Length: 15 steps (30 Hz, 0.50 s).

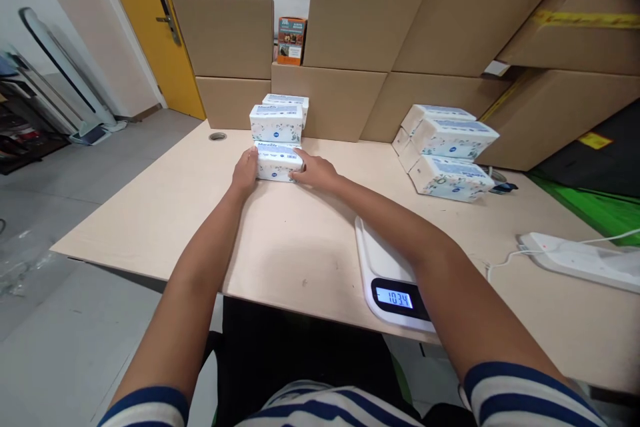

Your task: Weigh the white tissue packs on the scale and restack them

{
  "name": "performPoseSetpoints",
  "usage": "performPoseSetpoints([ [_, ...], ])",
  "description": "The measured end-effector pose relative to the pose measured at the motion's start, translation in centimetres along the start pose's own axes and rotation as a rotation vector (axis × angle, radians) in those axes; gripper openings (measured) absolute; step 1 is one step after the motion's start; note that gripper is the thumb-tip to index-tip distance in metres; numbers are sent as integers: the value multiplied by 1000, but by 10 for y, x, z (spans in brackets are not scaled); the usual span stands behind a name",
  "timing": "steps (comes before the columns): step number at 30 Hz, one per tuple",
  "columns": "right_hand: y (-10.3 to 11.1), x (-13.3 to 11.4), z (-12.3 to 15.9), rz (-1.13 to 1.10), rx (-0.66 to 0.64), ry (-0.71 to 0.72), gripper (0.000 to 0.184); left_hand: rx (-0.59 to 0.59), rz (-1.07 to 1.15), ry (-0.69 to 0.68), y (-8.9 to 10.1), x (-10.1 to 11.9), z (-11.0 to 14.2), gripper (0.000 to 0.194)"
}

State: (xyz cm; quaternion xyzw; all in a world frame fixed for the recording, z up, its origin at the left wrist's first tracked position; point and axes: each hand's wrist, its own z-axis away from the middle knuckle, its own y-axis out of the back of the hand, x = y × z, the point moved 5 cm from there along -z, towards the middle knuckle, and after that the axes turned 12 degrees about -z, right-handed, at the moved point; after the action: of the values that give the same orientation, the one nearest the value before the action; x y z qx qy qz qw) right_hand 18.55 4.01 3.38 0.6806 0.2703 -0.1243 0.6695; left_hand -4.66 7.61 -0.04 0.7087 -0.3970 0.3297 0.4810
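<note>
A white tissue pack (277, 164) with a blue-and-green print lies at the front bottom of a small stack. My left hand (245, 172) is pressed to its left end, and my right hand (317, 170) grips its right end. Directly above and behind sits another tissue pack (276, 124), with a further pack (287, 100) behind that one. Over to the right, several similar packs (453, 177) form a second stack. Below my right forearm is a white digital scale (367, 260), partly covered by the arm, its lit display (395, 297) reading about 103.4.
Large cardboard boxes (350, 20) line the back of the wooden table (165, 213). A small orange box (291, 40) stands among them. A white power strip (580, 257) with a cable lies at the right. Beyond the table's left edge are the floor and a yellow door (145, 13).
</note>
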Motion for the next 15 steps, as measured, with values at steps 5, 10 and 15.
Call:
performPoseSetpoints([
  [5,1,-5,-1,7,10,56,90,31,-27,22,2,-1,-4,52],
  [10,-1,-4,1,-16,6,72,91,53,9,73,1,-6,-8,41],
  [15,-7,-2,-6,-78,-2,98,96,80,6,74,2,-4,-9,36],
])
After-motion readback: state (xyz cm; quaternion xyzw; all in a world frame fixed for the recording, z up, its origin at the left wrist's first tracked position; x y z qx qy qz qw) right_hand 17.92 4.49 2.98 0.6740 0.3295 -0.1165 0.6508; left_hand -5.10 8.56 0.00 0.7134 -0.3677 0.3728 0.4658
